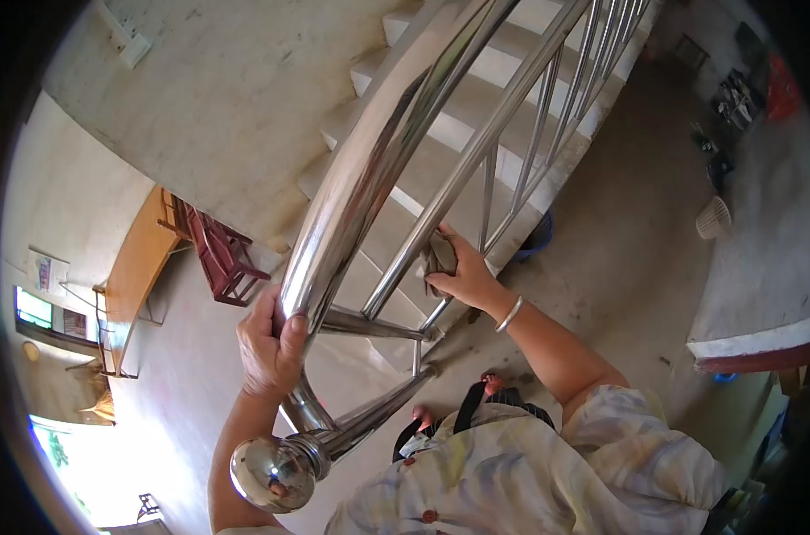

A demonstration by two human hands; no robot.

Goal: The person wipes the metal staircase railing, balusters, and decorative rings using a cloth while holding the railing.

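1. The left hand point(275, 346) is wrapped around the lower stretch of a thick stainless-steel handrail point(342, 196); its fingers are clamped on the tube, with the thumb lying over the near face.
2. The handrail is a smooth, round, mirror-bright tube that slopes up alongside the staircase and carries long, stretched reflections.
3. The right hand point(473, 272) has its fingers and thumb closed on a crumpled grey-brown cloth point(437, 259), soft and creased. The cloth is just beside a slimmer steel tube point(489, 134) below the handrail; whether it presses on the metal, I cannot tell.
4. Thin, straight steel balusters point(488, 201) stand between that tube and the stair edge.
5. A hollow-looking, glossy ball finial point(274, 474) sits on a ringed collar near the left forearm, round and strongly reflective.
6. Behind the railing, the block-like stair steps point(476, 98) have flat, dull treads and paler risers, next to a blotchy plastered wall point(226, 89).
7. A smooth pale bangle point(510, 314) circles the right wrist, above a loose patterned shirt point(512, 464) with round reddish buttons.
8. Farther off stand dark-red wooden chairs point(222, 254) and an orange-brown wooden table point(137, 259).
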